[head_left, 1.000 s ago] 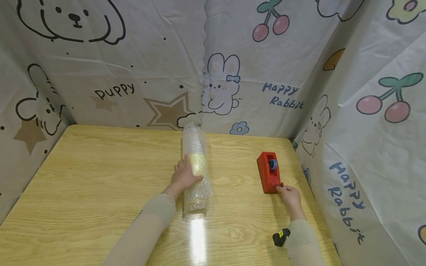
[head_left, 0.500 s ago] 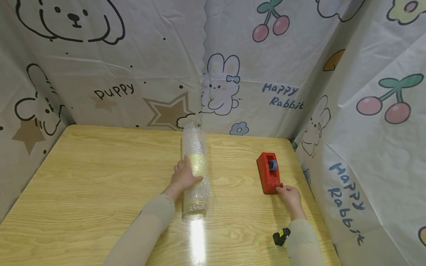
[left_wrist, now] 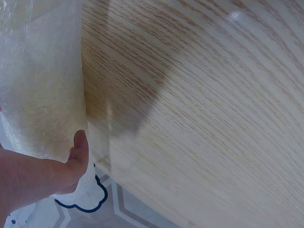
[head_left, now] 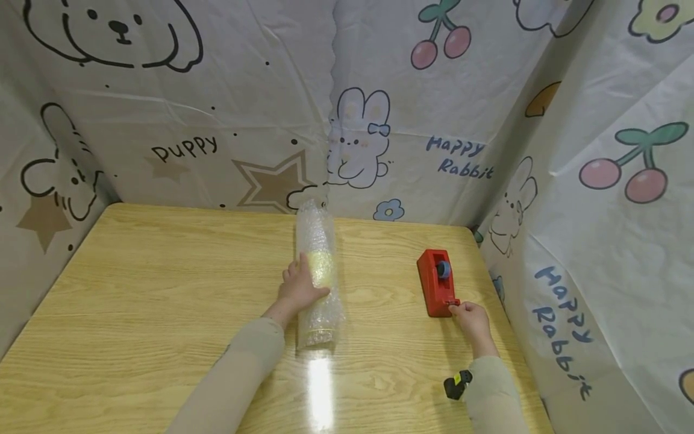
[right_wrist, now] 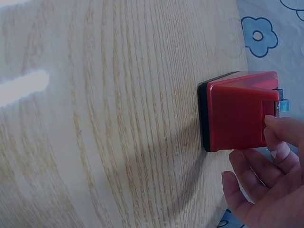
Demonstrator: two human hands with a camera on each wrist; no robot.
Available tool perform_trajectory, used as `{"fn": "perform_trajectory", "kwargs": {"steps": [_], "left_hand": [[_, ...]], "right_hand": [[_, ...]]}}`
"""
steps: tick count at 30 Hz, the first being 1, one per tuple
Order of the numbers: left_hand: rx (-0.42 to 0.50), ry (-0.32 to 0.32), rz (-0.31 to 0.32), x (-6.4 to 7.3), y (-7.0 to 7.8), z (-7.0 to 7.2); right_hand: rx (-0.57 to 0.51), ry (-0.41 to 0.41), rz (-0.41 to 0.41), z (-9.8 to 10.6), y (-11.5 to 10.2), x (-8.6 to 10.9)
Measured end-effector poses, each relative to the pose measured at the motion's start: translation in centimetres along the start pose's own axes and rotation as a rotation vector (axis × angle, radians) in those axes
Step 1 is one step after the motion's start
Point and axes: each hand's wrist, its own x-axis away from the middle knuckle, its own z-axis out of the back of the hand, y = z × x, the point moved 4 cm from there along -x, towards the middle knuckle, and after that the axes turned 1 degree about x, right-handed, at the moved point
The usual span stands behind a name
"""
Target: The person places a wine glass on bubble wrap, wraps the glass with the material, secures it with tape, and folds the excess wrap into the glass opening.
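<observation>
A cylindrical roll in bubble wrap, with a yellowish band around its middle, lies lengthwise on the table. My left hand holds it from the left side, thumb across its top. In the left wrist view, fingers bend along the edge of the wrapped roll. At the right stands a red tape dispenser bearing a small blue-cored tape roll. My right hand is at its cutter end. In the right wrist view, thumb and forefinger pinch at the dispenser's front lip; the clear tape there is barely visible.
A small black and yellow object lies by the right sleeve. The wooden table reaches printed cloth walls at the back and both sides.
Both hands, the wrapped roll and the dispenser keep their places. Only a very slight shift of the head view shows.
</observation>
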Motion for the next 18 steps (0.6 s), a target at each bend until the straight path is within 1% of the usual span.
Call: {"fn": "perform_trajectory", "kwargs": {"steps": [3, 7, 11, 13, 15, 18], "left_hand": [[0.004, 0.007, 0.003, 0.2, -0.1, 0.1], [0.016, 0.003, 0.010, 0.5, -0.2, 0.3], [0.034, -0.014, 0.010, 0.5, -0.2, 0.2], [0.044, -0.015, 0.006, 0.4, -0.3, 0.2], [0.051, -0.017, 0.003, 0.3, -0.3, 0.1], [0.058, -0.013, 0.001, 0.2, -0.5, 0.3]], "right_hand": [[0.003, -0.001, 0.035, -0.3, -0.1, 0.0], [0.036, 0.008, 0.073, -0.4, 0.3, -0.2], [0.054, 0.016, 0.077, -0.4, 0.8, -0.3], [0.070, 0.007, 0.066, -0.3, 1.0, -0.3], [0.076, -0.035, 0.043, -0.4, 1.2, 0.0], [0.100, -0.140, 0.018, -0.9, 1.4, 0.7]]}}
